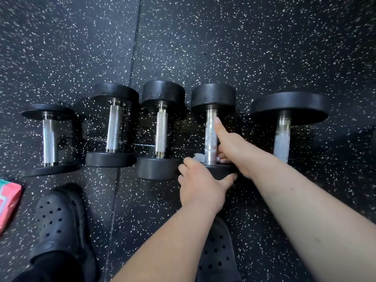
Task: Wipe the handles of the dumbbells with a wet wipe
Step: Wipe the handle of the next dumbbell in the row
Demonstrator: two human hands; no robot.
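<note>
— Right hand (pixel 230 144), how was it set?
— Reached in from the right, fingers curled round the low end of the fourth dumbbell's (pixel 212 96) handle (pixel 211 133), pinching the wipe (pixel 198 157) against it; the forefinger lay straight along the bar.
— And the left hand (pixel 200 181)?
— It gripped that dumbbell's near weight (pixel 220 169), thumb hooked under the edge. A white corner of wipe showed just left of the handle, above the left knuckles

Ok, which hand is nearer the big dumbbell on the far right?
Right. The right hand wraps the neighbouring dumbbell's handle, just left of the big dumbbell; the left hand grips that neighbour's near head, farther left.
</note>
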